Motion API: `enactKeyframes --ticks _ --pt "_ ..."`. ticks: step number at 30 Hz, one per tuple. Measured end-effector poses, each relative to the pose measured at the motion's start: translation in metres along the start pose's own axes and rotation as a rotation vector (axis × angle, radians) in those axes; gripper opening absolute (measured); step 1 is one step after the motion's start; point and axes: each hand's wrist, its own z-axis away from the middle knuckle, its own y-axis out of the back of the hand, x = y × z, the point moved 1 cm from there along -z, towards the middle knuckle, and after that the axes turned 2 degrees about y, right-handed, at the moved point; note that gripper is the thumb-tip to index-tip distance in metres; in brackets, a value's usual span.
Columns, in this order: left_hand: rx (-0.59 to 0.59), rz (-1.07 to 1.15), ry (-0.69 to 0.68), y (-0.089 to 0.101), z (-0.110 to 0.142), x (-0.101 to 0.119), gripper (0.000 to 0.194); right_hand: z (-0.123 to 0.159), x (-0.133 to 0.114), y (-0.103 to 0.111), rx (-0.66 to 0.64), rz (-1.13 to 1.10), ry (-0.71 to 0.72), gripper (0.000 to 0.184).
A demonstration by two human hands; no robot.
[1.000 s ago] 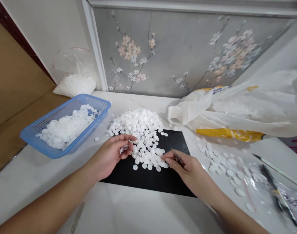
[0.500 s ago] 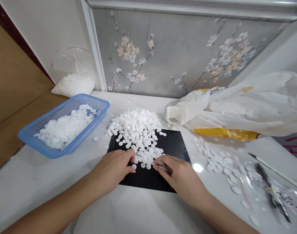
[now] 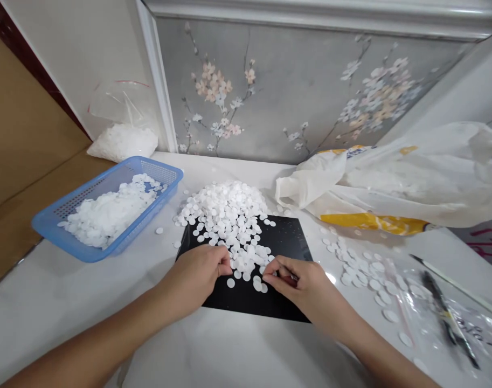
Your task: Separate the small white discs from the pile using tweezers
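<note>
A heap of small white discs (image 3: 227, 215) spills from the white table onto a black mat (image 3: 286, 245). My left hand (image 3: 201, 275) rests knuckles-up on the mat at the heap's near edge, fingers curled in; what they hold is hidden. My right hand (image 3: 296, 283) lies beside it, fingertips pinched at the loose discs (image 3: 257, 284), with a thin dark tool tucked in the fingers. The two hands are about a hand's width apart.
A blue basket (image 3: 54, 220) with white discs stands at the left. A clear bag of discs (image 3: 122, 141) leans on the wall behind it. A white and yellow plastic bag (image 3: 395, 180) lies at the right, with scattered discs (image 3: 365, 269), clear packets and a pen (image 3: 450, 315) nearer me.
My left hand came down from a raised, palm-up pose holding discs to lie knuckles-up on the mat. My right hand shifted slightly along the heap's near edge.
</note>
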Motion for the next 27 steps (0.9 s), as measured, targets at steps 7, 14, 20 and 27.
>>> enactKeyframes --ticks 7,14,20,27 --pt "-0.009 -0.043 0.030 0.012 0.001 0.003 0.026 0.002 -0.003 -0.006 -0.076 0.051 0.096 0.006" --pt "-0.111 -0.112 0.011 -0.006 -0.002 -0.002 0.010 0.002 -0.003 -0.006 -0.014 0.002 0.050 0.018" --pt "-0.083 -0.059 -0.040 -0.004 -0.003 0.001 0.016 -0.004 -0.002 0.008 0.010 -0.219 -0.080 0.024" --pt "-0.280 0.670 0.168 -0.018 0.001 0.006 0.025 -0.007 0.002 0.008 -0.080 -0.542 -0.129 0.032"
